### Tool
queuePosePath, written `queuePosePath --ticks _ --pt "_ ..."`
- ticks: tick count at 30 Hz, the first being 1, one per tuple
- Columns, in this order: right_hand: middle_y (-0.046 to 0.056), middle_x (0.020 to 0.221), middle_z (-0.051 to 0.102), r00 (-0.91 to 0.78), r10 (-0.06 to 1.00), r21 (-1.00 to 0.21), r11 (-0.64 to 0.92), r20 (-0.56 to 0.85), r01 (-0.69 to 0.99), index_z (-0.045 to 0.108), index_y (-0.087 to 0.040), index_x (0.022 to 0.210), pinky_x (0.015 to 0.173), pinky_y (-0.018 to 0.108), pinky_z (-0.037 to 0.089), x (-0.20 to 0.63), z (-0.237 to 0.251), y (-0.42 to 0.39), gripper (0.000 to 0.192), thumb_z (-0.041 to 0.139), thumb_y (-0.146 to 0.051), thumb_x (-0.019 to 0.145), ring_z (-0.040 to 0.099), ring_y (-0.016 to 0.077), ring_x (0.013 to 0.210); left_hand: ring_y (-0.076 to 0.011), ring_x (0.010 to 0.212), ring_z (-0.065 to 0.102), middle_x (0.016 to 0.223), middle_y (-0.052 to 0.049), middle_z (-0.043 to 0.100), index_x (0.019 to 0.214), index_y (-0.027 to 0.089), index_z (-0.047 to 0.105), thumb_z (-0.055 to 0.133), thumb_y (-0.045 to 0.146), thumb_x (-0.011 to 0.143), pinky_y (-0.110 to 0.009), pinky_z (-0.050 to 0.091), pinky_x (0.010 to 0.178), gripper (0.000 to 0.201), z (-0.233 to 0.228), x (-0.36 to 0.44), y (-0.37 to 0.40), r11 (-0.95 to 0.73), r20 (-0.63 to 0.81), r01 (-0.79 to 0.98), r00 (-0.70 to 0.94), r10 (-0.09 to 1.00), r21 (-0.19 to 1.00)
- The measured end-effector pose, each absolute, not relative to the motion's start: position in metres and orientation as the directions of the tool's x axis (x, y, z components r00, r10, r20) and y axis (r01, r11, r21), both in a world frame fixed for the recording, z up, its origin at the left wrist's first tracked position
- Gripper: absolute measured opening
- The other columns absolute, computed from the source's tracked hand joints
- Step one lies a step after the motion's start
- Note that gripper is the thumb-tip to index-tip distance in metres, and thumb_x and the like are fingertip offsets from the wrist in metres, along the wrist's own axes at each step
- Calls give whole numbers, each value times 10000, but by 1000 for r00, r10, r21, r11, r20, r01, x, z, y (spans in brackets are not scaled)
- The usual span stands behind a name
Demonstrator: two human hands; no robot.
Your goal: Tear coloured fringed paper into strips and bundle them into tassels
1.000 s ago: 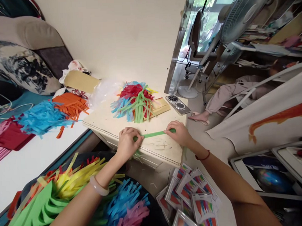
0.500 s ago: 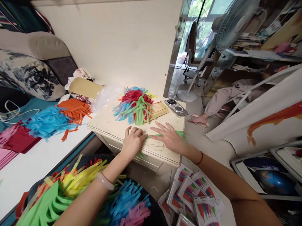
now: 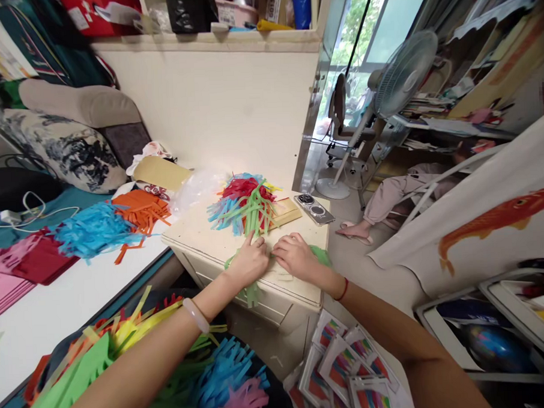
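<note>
while the bare left hand (image 3: 251, 260) and bare right hand (image 3: 294, 255) are held close together, thin green paper strips (image 3: 320, 255) are partly covered

fingers are curled on both; whether anything is gripped cannot be told. the strips are seen on a cream boxy cabinet (image 3: 190, 233) beside the right hand, and over its front edge below the left.
</note>
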State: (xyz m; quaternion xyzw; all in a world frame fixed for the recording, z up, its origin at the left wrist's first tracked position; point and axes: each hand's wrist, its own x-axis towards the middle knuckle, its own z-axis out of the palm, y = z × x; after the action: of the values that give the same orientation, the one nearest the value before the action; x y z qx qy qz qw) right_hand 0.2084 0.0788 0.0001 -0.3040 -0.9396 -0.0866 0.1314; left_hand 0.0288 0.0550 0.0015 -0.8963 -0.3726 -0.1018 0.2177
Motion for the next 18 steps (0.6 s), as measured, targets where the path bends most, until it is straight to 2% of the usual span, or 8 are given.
queuePosePath --ticks 4,9,13,18 --pt "49 878 685 -776 544 110 792 317 600 655 -159 832 836 356 327 201 -10 83 148 532 -197 907 554 180 875 -241 920 561 726 -69 632 748 125 677 543 115 854 -507 337 1017 171 -10 26 53 -596 431 764 638 638 -248" --pt "21 880 711 -711 577 -48 789 402 613 673 -194 832 817 337 312 227 -15 78 201 510 -244 938 579 157 879 -235 969 546 769 -50 649 758 192 679 536 169 877 -517 320 1012 188 -16 19 48 -566 474 823 520 711 -54" --pt "12 885 725 -576 686 -256 713 444 652 703 -216 810 857 359 302 246 -19 77 173 569 -273 904 598 165 913 -224 966 557 811 -29 687 704 230 698 566 213 861 -496 312 994 206 -16 11 45 -520 476 834 388 789 182" --pt "24 883 704 -417 842 -500 539 343 678 710 -231 710 875 390 309 253 -19 82 130 667 -305 808 574 209 946 -215 911 584 805 -27 705 674 214 698 691 264 759 -418 390 897 99 -19 0 51 -378 389 741 170 905 556"
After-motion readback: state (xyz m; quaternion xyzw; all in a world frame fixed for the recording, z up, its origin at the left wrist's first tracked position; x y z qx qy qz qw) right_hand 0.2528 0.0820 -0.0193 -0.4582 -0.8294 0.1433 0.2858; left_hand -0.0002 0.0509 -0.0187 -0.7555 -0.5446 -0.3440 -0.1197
